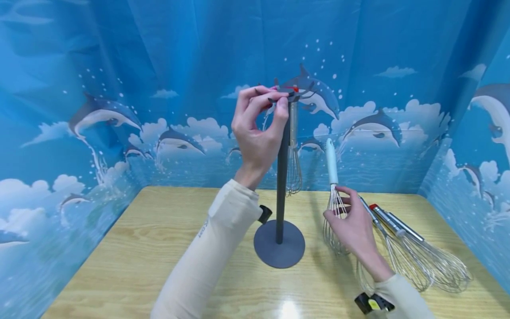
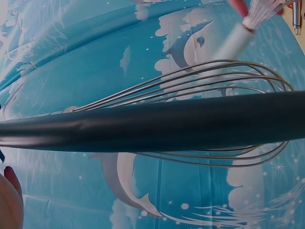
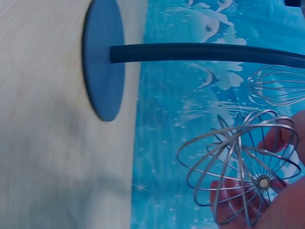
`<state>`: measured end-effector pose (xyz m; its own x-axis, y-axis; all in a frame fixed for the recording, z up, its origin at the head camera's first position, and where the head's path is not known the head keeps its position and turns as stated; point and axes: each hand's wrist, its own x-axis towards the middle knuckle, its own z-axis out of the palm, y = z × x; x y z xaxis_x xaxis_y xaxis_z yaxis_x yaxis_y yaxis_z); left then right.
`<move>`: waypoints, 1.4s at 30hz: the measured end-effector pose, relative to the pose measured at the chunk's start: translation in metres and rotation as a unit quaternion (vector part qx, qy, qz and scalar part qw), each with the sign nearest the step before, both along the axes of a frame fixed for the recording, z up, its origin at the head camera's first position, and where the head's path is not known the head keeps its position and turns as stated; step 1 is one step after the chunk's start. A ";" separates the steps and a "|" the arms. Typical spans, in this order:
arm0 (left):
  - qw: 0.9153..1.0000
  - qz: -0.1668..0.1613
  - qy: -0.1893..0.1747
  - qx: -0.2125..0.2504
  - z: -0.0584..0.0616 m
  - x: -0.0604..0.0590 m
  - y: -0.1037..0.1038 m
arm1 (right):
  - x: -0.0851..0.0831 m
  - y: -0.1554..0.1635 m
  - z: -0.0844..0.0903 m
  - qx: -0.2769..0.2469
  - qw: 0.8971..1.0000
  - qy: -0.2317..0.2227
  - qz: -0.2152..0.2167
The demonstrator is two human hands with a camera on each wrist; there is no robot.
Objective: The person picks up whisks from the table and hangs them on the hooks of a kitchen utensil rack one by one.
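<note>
Left hand [image 1: 259, 128]: raised at the top of the dark grey stand [image 1: 281, 177], fingertips and thumb pinching one of the small hooks [image 1: 292, 94] that crown the pole. Sleeve cream-coloured.

Stand: upright pole on a round flat base [image 1: 279, 243], set near the middle of the wooden worktop [image 1: 139, 248]. In the left wrist view the pole [image 2: 157, 125] crossed the frame as a dark bar.

Hung whisk [image 1: 294, 159]: steel handle, suspended from a hook, wires downward, just beside the pole on its far side; clear of the worktop. Its wire loops [image 2: 200, 95] showed behind the pole in the left wrist view.

Right hand [image 1: 352, 226]: curled round the wire head of a white-handled whisk [image 1: 331, 177], held upright with the handle pointing up, to the right of the stand. In the right wrist view the fingers [image 3: 281, 138] gripped the wire cage [image 3: 240, 167].

Spare whisks [image 1: 418, 252]: two, steel-handled, lying side by side on the worktop just right of the right hand, wire heads toward the near right corner.

Backdrop [image 1: 119, 88]: blue sheet printed with dolphins and clouds, on three sides.
</note>
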<state>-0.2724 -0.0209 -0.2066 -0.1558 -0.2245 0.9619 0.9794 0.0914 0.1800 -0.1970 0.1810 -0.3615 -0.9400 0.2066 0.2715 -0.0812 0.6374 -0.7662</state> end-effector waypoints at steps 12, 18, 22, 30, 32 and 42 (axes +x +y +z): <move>1.000 0.019 -0.015 -0.012 -0.001 -0.001 -0.001 | 0.005 0.000 0.015 -0.078 0.990 0.118 -0.002; 0.999 0.025 -0.024 -0.025 -0.001 0.000 -0.002 | 0.008 -0.001 0.025 -0.108 0.981 0.159 0.003; 0.999 0.028 -0.026 -0.033 -0.001 0.000 -0.002 | 0.010 -0.002 0.034 -0.118 0.974 0.193 0.018; 0.999 0.023 -0.020 -0.040 0.001 -0.001 -0.003 | 0.012 -0.003 0.044 -0.129 0.956 0.257 0.051; 0.999 0.025 -0.017 -0.042 0.002 -0.001 -0.003 | 0.011 -0.003 0.046 -0.125 0.952 0.274 0.061; 0.998 0.025 -0.019 -0.045 0.002 -0.001 -0.002 | 0.014 -0.008 0.058 -0.107 0.932 0.326 0.116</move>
